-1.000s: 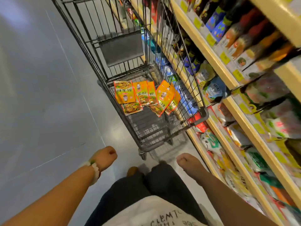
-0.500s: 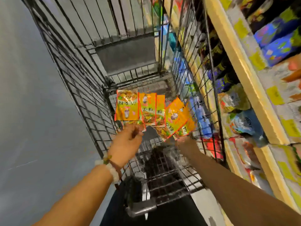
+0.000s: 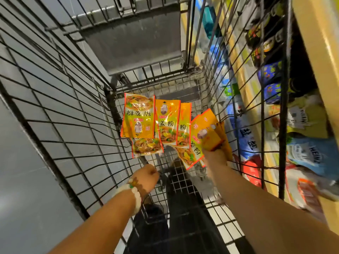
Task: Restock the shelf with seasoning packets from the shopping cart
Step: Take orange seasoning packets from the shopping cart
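head view: down into the cart. right hand curled round a few tilted packets by the cart's right wall, beside the shelf. left hand curled, back to the camera; holding nothing, as far as can be told. loose packets flat on the cart floor just ahead of the left knuckles, long axes pointing away. nearer the left hand, likely the next pick.
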